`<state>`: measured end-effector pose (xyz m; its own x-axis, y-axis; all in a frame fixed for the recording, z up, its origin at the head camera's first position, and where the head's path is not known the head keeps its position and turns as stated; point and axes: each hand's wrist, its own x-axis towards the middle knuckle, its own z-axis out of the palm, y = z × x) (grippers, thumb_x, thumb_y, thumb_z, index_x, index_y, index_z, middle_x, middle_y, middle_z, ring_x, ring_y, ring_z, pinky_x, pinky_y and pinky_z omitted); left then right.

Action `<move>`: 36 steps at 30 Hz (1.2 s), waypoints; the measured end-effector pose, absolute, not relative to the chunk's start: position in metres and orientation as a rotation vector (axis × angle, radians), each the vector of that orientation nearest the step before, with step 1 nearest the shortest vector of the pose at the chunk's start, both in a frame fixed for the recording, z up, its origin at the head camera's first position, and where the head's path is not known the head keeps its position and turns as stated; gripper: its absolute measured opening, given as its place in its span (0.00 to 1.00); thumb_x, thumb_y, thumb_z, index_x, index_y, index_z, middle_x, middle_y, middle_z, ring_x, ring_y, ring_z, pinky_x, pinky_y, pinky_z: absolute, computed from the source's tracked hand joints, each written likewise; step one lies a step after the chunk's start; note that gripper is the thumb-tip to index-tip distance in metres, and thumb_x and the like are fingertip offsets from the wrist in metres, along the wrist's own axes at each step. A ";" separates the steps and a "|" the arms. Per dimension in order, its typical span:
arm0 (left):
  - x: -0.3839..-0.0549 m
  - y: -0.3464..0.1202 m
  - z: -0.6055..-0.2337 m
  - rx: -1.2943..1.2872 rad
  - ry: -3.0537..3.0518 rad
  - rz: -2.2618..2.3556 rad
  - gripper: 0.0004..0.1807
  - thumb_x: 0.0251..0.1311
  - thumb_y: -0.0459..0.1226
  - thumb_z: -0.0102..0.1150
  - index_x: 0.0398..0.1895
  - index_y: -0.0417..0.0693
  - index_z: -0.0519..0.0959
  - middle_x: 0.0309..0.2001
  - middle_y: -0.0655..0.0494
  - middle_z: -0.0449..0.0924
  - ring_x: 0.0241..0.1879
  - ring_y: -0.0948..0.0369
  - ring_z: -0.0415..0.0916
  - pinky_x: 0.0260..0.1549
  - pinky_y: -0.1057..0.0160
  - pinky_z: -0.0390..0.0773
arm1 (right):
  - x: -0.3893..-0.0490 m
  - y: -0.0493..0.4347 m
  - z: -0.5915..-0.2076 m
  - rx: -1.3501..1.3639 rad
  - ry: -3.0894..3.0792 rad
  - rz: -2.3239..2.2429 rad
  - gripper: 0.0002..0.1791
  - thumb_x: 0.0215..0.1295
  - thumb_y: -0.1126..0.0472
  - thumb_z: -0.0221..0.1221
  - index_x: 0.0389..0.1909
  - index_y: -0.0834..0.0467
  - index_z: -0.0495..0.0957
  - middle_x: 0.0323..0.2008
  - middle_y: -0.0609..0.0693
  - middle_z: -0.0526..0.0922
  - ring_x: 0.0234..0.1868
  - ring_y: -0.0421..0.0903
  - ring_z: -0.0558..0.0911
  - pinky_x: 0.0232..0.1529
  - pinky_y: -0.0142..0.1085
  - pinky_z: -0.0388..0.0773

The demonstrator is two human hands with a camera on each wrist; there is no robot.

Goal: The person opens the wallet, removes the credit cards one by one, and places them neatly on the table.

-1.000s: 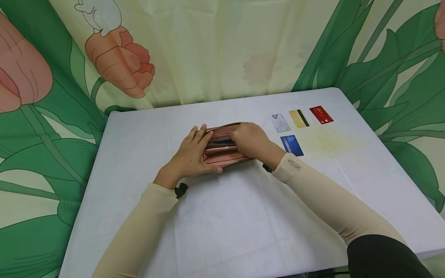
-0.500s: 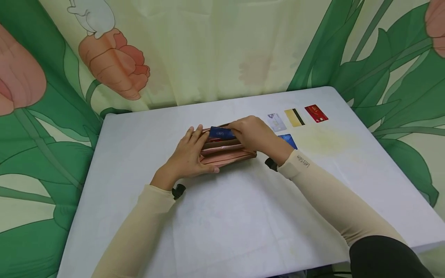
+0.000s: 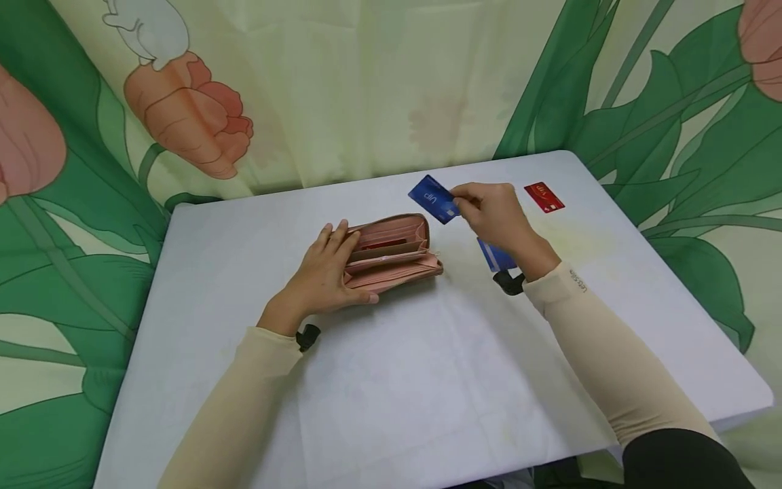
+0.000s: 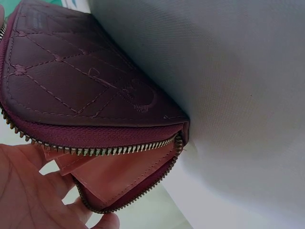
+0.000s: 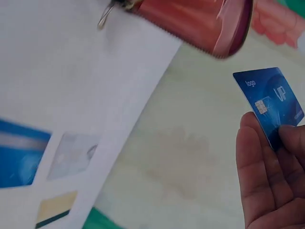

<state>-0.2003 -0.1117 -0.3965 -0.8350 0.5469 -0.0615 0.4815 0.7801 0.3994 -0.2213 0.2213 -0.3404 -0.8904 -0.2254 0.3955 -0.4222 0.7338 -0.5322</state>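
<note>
In the head view a long zip wallet (image 3: 394, 270) stands unzipped on the table, its pink inner pockets facing up and a red card edge (image 3: 383, 245) showing inside. My left hand (image 3: 318, 277) holds its left end, fingers over the back and thumb along the front. The dark quilted cover (image 4: 81, 76) fills much of the left wrist view. Right of the wallet and raised above the table, my right hand (image 3: 502, 216) pinches a blue VIP card (image 3: 430, 197) by one end between thumb and fingers. The right wrist view shows the card's chip and print.
On the white table (image 3: 379, 401) lie a red VIP card (image 3: 544, 197) and another blue card (image 3: 493, 257), partly under my right wrist. A silver card (image 5: 74, 155) and a gold striped card (image 5: 56, 208) show in the right wrist view. A printed curtain (image 3: 342, 88) hangs behind.
My right hand has drawn the blue VIP card out of the wallet and carried it up and to the right. My left hand keeps its hold on the wallet.
</note>
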 end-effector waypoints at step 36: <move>-0.200 -0.110 -0.397 0.802 2.763 0.565 0.69 0.53 0.69 0.70 0.86 0.44 0.44 0.85 0.45 0.29 0.83 0.43 0.22 0.78 0.37 0.36 | -0.198 0.385 -0.411 -0.623 -2.913 1.356 0.19 0.79 0.61 0.56 0.62 0.69 0.79 0.51 0.67 0.82 0.30 0.42 0.86 0.34 0.31 0.85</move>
